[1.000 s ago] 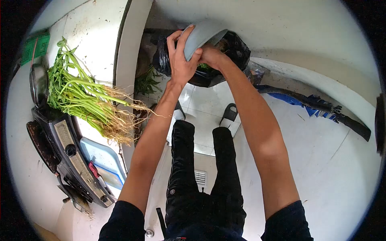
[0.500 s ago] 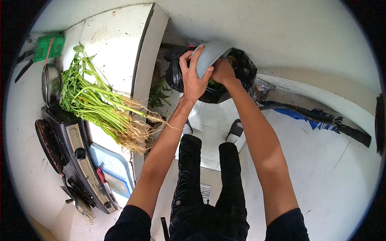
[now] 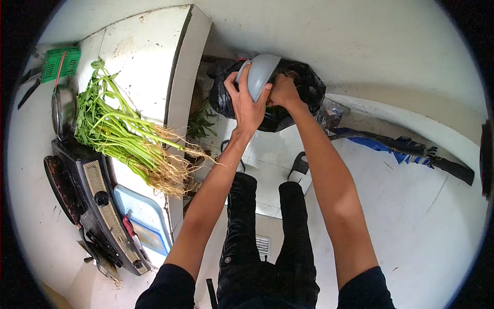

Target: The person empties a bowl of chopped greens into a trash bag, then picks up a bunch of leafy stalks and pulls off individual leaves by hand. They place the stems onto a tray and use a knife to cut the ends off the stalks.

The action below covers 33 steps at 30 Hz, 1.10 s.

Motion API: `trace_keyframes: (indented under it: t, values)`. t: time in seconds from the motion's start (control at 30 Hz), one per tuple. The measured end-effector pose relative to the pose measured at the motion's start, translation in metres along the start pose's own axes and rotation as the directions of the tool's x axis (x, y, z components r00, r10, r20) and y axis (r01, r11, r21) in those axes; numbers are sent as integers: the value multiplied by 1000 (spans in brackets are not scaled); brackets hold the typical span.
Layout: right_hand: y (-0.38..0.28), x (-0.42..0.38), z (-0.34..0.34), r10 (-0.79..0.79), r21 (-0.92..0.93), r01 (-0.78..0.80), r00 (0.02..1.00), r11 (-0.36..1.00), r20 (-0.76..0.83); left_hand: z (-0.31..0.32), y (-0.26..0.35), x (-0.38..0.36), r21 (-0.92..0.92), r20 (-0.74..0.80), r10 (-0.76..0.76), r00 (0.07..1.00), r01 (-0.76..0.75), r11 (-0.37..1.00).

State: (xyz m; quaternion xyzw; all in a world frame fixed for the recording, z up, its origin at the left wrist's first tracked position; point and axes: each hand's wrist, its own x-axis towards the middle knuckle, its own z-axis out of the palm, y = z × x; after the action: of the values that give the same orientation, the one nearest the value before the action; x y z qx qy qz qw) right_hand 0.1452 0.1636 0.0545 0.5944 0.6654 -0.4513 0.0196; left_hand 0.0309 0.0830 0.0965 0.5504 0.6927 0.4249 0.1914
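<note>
My left hand grips a grey bowl, which is tipped on its side over a black plastic bag. Fingers and thumb are spread round the bowl's outside. Close to the bowl's rim is my right hand, over the open bag; its fingers are bent inward and partly hidden, so what they touch cannot be made out. Some green and brown plant bits show in the bag around it.
Leafy green stalks with roots lie on the white counter at left. Beside them are a black stove, a blue tray with a red-handled knife, and a green basket. A blue umbrella lies by the wall.
The bowl has turned, showing more of its rounded outside, and my left hand has shifted round with it. My right hand has moved slightly left, still over the bag.
</note>
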Motion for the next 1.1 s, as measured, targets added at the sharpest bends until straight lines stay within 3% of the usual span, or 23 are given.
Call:
trace_keyframes:
  t: [0.03, 0.07, 0.13, 0.2, 0.27, 0.3, 0.37, 0.43, 0.53, 0.6, 0.67, 0.7, 0.73, 0.77, 0.83, 0.87, 0.97, 1.0, 1.1]
  values:
    - [0, 5, 0, -37, -3, 37, 998, 999, 42, -1, 0, 1, 1, -9, -16, 1000, 16, 1000]
    - [0, 6, 3, -147, 214, 158, 987, 964, -67, -1, 0, 2, 17, 12, 9, 1000, -10, 1000]
    - [14, 16, 26, -271, 554, 422, 902, 718, -336, 0, -4, 1, 44, 57, 60, 997, -63, 997]
    - [35, 38, 56, -200, 688, 329, 944, 647, -262, -3, -2, 2, 17, 64, 52, 997, -53, 998]
    - [43, 42, 62, -188, 523, 272, 960, 808, -208, -5, -1, 2, 22, 66, 54, 996, -56, 998]
    - [41, 36, 57, -204, 249, 247, 961, 936, -187, -7, -2, 1, 43, 62, 59, 996, -62, 997]
    - [35, 31, 46, -228, -34, 225, 961, 974, -156, -8, -5, 2, 93, 53, 73, 996, -78, 993]
    - [21, 24, 31, -252, 2, 255, 957, 967, -145, -8, -6, 3, 149, 50, 90, 995, -97, 984]
    - [2, 15, 31, -330, 354, 533, 805, 769, -494, -7, -5, 5, 40, 57, 41, 998, -43, 998]
    - [7, 41, 63, -103, 672, 446, 868, 590, -485, -9, 1, 8, 65, 41, 70, 997, -73, 995]
    - [11, 43, 63, 11, 674, 230, 943, 702, -333, -7, 1, 7, 68, -6, 85, 996, -85, 994]
    - [3, 29, 42, 51, 475, 60, 975, 878, -217, -6, -5, 8, 62, -49, 85, 995, -82, 995]
    - [-4, 19, 24, 124, 216, -97, 986, 972, -114, -5, -9, 9, 55, -92, 85, 992, -80, 995]
    - [-7, 13, 14, 146, 303, -108, 984, 947, -104, -6, -7, 12, -25, -129, 32, 991, -36, 999]
    - [-13, 6, 5, 184, 471, -126, 980, 873, -79, -10, -9, 16, 2, -150, 14, 989, -14, 1000]
    - [-18, 2, 2, 148, 620, -19, 976, 785, -158, -10, -9, 17, -5, -137, 17, 990, -18, 1000]
    - [-21, 25, 8, 91, 823, 208, 950, 529, -298, -10, -10, 18, -24, -98, 50, 994, -53, 998]
    - [-26, 23, 4, 52, 775, 271, 930, 570, -364, -10, -8, 17, -35, -84, 72, 994, -75, 997]
    - [-8, 36, 21, 175, 719, -49, 979, 693, -102, -7, -4, 15, -14, -93, 116, 989, -118, 993]
